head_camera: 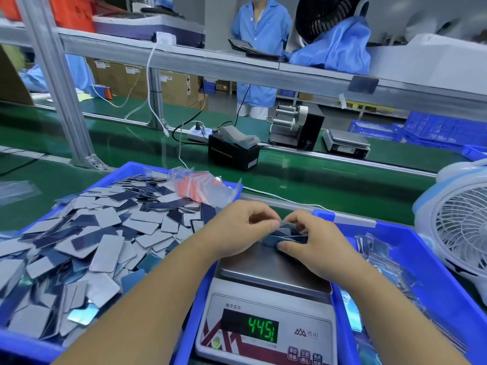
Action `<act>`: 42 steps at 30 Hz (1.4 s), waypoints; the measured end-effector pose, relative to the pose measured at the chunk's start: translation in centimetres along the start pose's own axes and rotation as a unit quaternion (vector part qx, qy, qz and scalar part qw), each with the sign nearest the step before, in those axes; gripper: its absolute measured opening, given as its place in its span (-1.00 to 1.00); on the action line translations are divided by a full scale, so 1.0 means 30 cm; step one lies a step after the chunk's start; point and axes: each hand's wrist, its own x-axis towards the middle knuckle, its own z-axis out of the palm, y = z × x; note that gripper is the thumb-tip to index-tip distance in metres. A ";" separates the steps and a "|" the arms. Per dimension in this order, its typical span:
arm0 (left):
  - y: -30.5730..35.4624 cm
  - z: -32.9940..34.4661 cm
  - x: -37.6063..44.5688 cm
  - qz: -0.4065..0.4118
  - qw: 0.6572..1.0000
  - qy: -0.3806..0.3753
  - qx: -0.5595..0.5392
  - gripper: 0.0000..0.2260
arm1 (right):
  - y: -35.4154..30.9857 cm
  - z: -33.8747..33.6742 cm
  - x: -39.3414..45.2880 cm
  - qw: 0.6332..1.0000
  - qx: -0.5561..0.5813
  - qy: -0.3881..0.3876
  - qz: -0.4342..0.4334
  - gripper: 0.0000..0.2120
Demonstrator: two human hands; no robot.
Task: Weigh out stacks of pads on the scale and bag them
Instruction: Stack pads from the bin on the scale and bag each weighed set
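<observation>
A small stack of blue pads [279,237] lies at the far end of the steel pan of the digital scale [266,272], whose green display reads 445. My left hand [242,230] and my right hand [308,238] both pinch this stack, which seems to sit in a thin clear bag. Loose grey and dark blue pads [87,248] fill the blue bin [29,346] on the left. A bundle of clear zip bags with red strips [200,187] rests at that bin's far edge.
A blue tray [445,283] on the right holds bagged pads. A white and blue desk fan [458,222] stands at the right edge. Beyond lie a green conveyor belt [303,175], a black label printer [233,151], a second scale [346,142] and a person in a blue coat [261,30].
</observation>
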 end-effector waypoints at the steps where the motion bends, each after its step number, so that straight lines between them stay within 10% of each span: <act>1: 0.003 0.002 -0.006 0.004 1.000 -0.026 0.011 -0.89 | -0.003 0.001 0.000 1.000 -0.011 0.001 -0.011 -0.77; 11: -0.004 0.012 -0.010 0.039 0.996 -0.025 0.076 -0.56 | 0.003 -0.003 0.007 0.998 0.050 0.023 0.011 -0.68; 23: -0.002 0.052 -0.003 0.054 0.978 -0.061 0.192 -0.62 | 0.012 -0.033 0.000 0.994 -0.101 -0.037 -0.008 -0.65; 30: -0.020 0.037 0.004 0.051 0.979 -0.035 0.193 -0.62 | -0.008 -0.049 -0.004 0.993 0.030 0.086 -0.079 -0.82; 38: -0.017 0.044 -0.002 0.013 0.978 -0.041 0.203 -0.54 | 0.023 -0.047 0.014 0.964 0.240 0.066 0.098 -0.80; 42: -0.015 0.042 -0.007 0.004 0.980 -0.039 0.197 -0.55 | 0.033 -0.041 0.013 0.977 0.165 0.018 0.135 -0.81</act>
